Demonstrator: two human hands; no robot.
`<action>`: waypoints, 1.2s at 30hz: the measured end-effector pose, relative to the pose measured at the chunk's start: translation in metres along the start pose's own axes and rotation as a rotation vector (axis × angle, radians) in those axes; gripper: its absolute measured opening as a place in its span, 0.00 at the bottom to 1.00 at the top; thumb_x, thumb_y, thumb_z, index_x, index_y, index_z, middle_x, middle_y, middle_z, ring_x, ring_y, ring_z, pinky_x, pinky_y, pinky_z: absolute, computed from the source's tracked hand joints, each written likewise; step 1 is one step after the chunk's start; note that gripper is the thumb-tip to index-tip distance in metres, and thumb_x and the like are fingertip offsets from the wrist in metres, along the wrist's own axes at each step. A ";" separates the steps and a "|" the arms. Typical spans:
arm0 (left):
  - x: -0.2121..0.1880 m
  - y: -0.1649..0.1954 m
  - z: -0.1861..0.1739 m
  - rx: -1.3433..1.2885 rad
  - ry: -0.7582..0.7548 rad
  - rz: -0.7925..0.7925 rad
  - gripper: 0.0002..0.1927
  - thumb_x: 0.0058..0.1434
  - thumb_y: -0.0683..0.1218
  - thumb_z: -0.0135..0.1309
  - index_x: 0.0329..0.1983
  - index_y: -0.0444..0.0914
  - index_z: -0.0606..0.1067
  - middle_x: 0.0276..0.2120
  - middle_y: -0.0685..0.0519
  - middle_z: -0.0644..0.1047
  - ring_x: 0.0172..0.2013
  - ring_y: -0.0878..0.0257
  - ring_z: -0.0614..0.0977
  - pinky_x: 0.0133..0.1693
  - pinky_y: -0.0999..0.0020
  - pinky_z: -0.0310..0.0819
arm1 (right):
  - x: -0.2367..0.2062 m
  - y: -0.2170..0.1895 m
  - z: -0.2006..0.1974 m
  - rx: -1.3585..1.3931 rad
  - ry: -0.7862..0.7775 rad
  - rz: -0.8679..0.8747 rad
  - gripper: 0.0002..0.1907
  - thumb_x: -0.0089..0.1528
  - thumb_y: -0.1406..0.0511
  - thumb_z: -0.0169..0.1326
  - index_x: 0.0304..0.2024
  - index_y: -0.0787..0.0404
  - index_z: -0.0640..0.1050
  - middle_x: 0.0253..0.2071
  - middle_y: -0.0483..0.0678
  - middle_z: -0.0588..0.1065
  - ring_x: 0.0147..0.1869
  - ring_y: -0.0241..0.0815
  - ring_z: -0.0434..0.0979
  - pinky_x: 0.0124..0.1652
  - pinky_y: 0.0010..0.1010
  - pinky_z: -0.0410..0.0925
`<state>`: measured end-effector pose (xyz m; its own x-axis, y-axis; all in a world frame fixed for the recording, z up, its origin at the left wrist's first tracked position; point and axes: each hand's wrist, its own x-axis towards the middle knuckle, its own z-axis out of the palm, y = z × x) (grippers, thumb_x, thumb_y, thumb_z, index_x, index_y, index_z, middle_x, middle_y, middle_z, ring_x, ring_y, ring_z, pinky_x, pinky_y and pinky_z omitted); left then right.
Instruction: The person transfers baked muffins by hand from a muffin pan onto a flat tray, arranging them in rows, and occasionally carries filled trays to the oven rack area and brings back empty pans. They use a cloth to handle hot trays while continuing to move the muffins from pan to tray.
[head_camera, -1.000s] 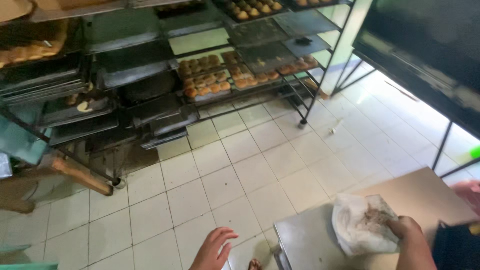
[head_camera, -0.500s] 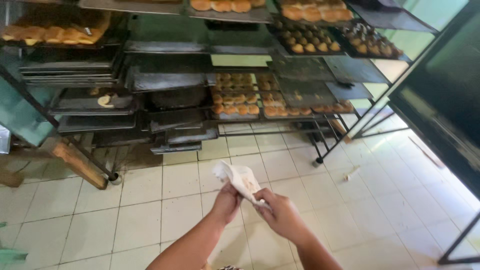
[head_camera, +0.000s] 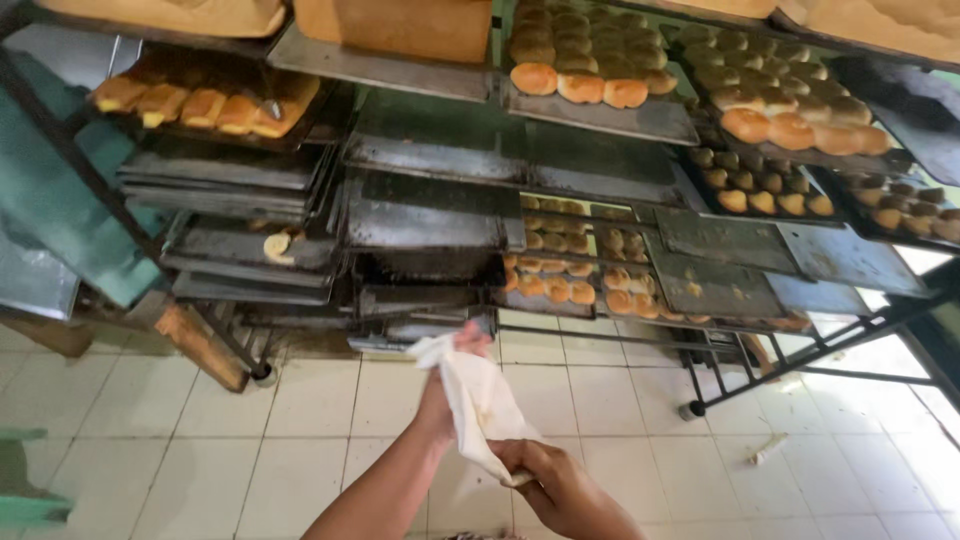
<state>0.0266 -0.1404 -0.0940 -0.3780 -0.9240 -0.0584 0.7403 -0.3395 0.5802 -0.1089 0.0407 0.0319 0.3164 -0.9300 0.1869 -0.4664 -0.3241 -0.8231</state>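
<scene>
white cloth (head_camera: 478, 400) stretched between both hands above the tiled floor (head_camera: 200, 440), before the metal rack (head_camera: 440, 200) of bun trays. left hand (head_camera: 452, 375) fingers closed on its top corner, right hand (head_camera: 545, 480) pinching the lower end, likely to keep it taut.

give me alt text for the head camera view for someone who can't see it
Two bare hands, left hand and right hand, stretch a white cloth between them over a tiled floor, facing a metal rack of baking trays, several holding golden buns.
</scene>
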 end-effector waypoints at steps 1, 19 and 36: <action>0.014 0.009 -0.011 0.035 -0.061 0.106 0.09 0.77 0.48 0.51 0.53 0.40 0.67 0.46 0.57 0.69 0.44 0.66 0.72 0.45 0.65 0.67 | 0.011 0.014 -0.004 0.014 0.001 -0.033 0.20 0.62 0.74 0.55 0.58 0.62 0.75 0.36 0.53 0.76 0.41 0.50 0.79 0.44 0.36 0.73; -0.094 0.107 -0.061 0.311 0.900 0.295 0.36 0.64 0.53 0.47 0.74 0.45 0.52 0.55 0.43 0.74 0.52 0.54 0.78 0.54 0.55 0.75 | 0.465 0.243 -0.327 1.741 0.640 0.255 0.10 0.70 0.70 0.52 0.53 0.62 0.77 0.51 0.53 0.78 0.52 0.48 0.80 0.53 0.38 0.76; -0.027 0.046 -0.007 -0.210 0.810 0.009 0.28 0.73 0.54 0.25 0.66 0.35 0.66 0.58 0.42 0.76 0.58 0.49 0.78 0.61 0.52 0.70 | 0.470 0.242 -0.348 1.874 0.627 0.278 0.09 0.60 0.75 0.47 0.42 0.71 0.76 0.43 0.56 0.77 0.41 0.45 0.78 0.38 0.25 0.75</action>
<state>0.0750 -0.1323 -0.0712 0.0853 -0.7405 -0.6666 0.8599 -0.2832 0.4247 -0.3604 -0.5353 0.1074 -0.0740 -0.9686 -0.2374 0.9767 -0.0224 -0.2133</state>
